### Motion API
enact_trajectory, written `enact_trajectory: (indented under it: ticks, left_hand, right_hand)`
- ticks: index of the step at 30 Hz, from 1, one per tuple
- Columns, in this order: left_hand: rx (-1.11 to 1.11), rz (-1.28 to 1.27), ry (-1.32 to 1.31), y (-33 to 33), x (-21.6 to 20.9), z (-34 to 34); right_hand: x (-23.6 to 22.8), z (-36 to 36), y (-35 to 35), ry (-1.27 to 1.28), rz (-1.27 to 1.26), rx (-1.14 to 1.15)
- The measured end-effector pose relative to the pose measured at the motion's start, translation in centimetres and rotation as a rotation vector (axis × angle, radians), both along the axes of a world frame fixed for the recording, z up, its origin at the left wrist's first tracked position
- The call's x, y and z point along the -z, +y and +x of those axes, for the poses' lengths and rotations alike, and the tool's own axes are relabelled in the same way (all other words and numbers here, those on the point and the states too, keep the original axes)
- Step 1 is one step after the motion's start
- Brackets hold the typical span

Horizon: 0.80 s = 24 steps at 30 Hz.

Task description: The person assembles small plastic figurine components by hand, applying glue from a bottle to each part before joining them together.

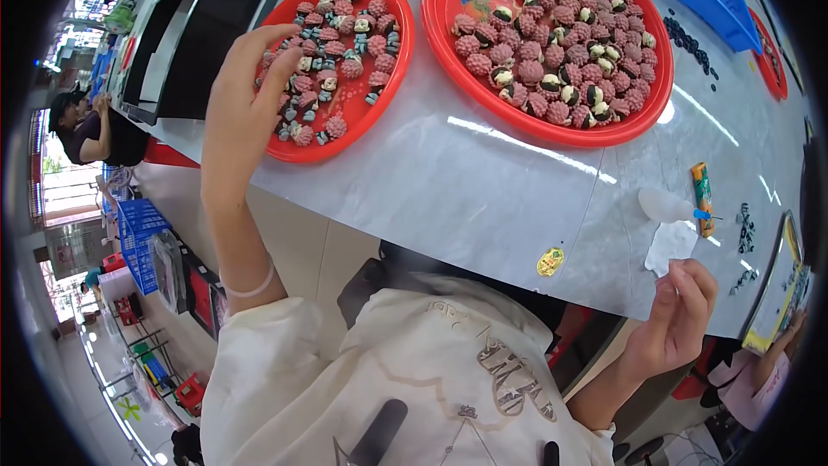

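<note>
My left hand (241,95) reaches over the left red round tray (398,34), thumb and forefinger curved and apart above its rim. I see nothing held between them. Small figures with pink knobbly heads and blue-grey bodies (352,66) lie scattered in that tray. At the lower right, my right hand (677,319) is raised by the table edge, thumb and fingertips pinched together. Whatever is in the pinch, if anything, is too small to make out. Just beyond those fingertips lies a white paper piece (672,244), with a white squeeze bottle with a blue needle tip (666,205) beside it.
A larger red tray (552,132) is heaped with pink knobbly pieces with black and cream parts. An orange-and-green packet (703,194), a yellow oval sticker (549,261), loose black pieces (687,41) and a blue bin (720,0) are on the grey table (414,181). Other people are nearby.
</note>
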<state>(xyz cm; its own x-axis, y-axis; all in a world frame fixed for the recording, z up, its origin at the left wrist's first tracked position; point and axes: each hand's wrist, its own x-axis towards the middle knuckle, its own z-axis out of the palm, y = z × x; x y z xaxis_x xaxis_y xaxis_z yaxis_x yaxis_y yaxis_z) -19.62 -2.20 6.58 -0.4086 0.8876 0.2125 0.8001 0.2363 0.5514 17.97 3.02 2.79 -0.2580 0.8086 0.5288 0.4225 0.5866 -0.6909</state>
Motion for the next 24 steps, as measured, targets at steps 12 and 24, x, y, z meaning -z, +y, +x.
enact_trajectory:
  ticks: [12,24]
  left_hand:
    - [0.114,-0.309,0.237,1.9,1.4,0.0]
    - [0.490,-0.041,0.455,10.0,0.0,5.0]
  right_hand:
    - [0.1,1.3,-0.4,0.100,-0.152,-0.046]
    - [-0.1,2.2,-0.4,0.030,-0.113,0.019]
